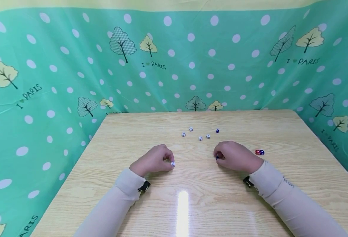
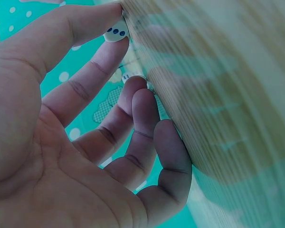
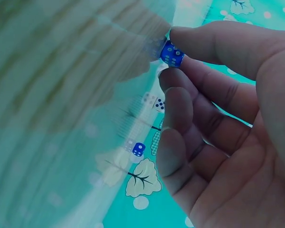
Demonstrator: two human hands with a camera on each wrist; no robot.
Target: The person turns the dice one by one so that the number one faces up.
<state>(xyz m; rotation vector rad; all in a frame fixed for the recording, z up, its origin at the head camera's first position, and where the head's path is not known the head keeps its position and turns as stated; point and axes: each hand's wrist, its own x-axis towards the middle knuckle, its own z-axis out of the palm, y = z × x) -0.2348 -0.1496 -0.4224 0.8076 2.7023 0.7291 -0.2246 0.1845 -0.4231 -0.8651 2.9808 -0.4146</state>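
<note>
My left hand [image 1: 154,159] pinches a white die [image 2: 116,32] between thumb and index finger, low over the wooden tabletop. Dark pips show on the die in the left wrist view, and the other fingers curl loosely below it. Across from it, my right hand [image 1: 236,156] holds a blue die [image 3: 172,53] with light pips at its fingertips, close against the table surface. Beyond the hands lie several white dice [image 1: 200,138] and one blue die [image 1: 217,131]. To the right of the right hand, a red die [image 1: 257,152] and another blue die [image 1: 262,152] sit side by side.
The pale wooden table [image 1: 102,164] reflects a bright strip of light near its front. A green curtain [image 1: 191,75] with white dots and printed trees stands around the far edge and sides. Each wrist wears a black strap [image 1: 144,186] at the sleeve.
</note>
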